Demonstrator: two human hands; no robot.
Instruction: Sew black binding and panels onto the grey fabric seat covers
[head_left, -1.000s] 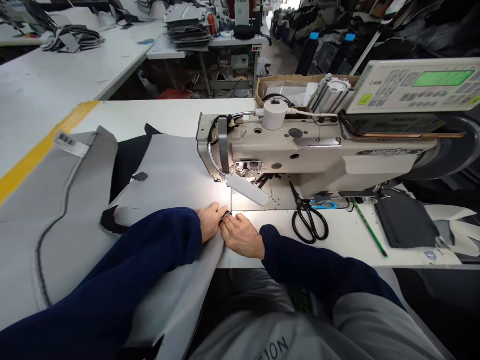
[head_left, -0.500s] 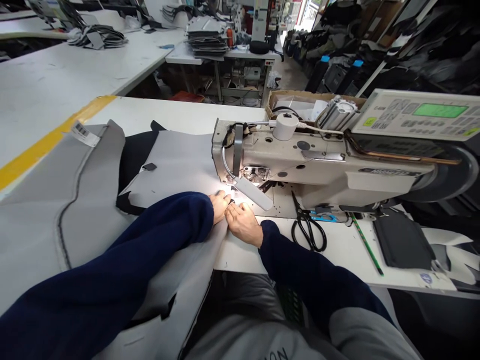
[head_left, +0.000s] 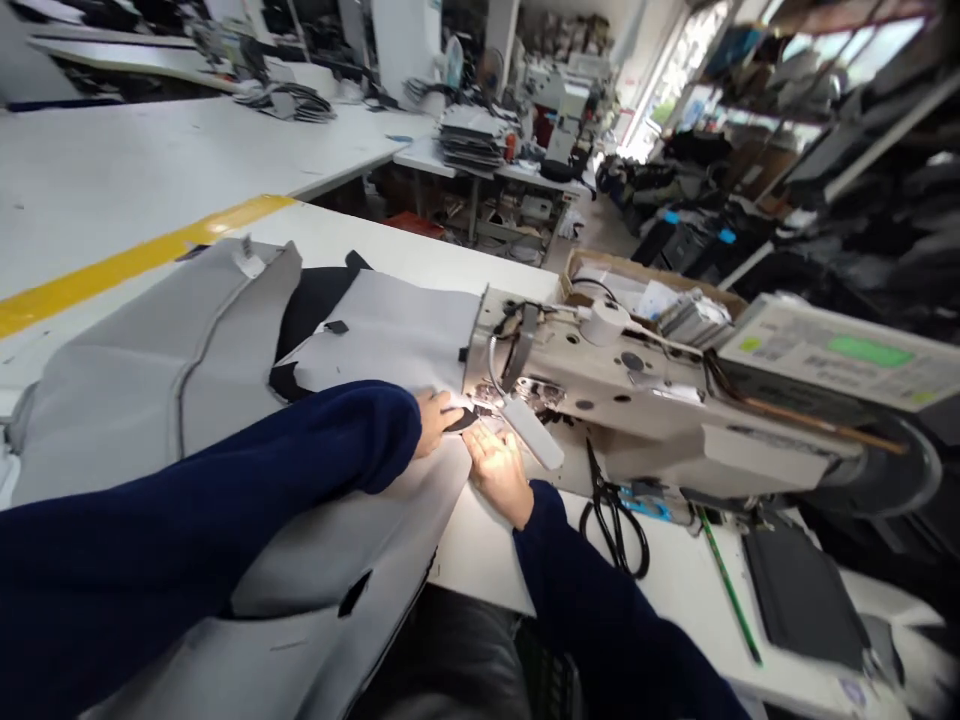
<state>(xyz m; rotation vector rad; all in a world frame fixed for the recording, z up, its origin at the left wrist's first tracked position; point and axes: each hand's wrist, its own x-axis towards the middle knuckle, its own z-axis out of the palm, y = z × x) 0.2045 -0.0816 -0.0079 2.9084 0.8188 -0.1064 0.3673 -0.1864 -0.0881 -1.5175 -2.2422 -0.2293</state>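
Grey fabric pieces (head_left: 405, 320) with black undersides lie under the head of a sewing machine (head_left: 592, 370), whose small lamp lights the stitching spot. My left hand (head_left: 433, 424) rests on the fabric left of the needle area, its fingers stretched out and slightly apart. Between my hands a dark strip (head_left: 462, 420) of the material shows. Close to the presser foot, my right hand (head_left: 499, 470) has its fingers together on the fabric's near edge, gripping it. The needle itself is hidden behind the lamp. Loose grey fabric (head_left: 390, 540) hangs toward my lap.
Black scissors (head_left: 616, 525) lie right of my right hand, with a green pencil (head_left: 729, 585) and a dark pad (head_left: 802, 595) farther right. A control panel (head_left: 840, 345) stands above the machine. Behind it is a cardboard box (head_left: 660, 275). Stacked pieces (head_left: 471, 140) sit farther back.
The camera view has tilted up and leftward, so the scene sits lower and turned. My hands have drawn slightly apart; the left fingers have spread and the dark strip shows more.
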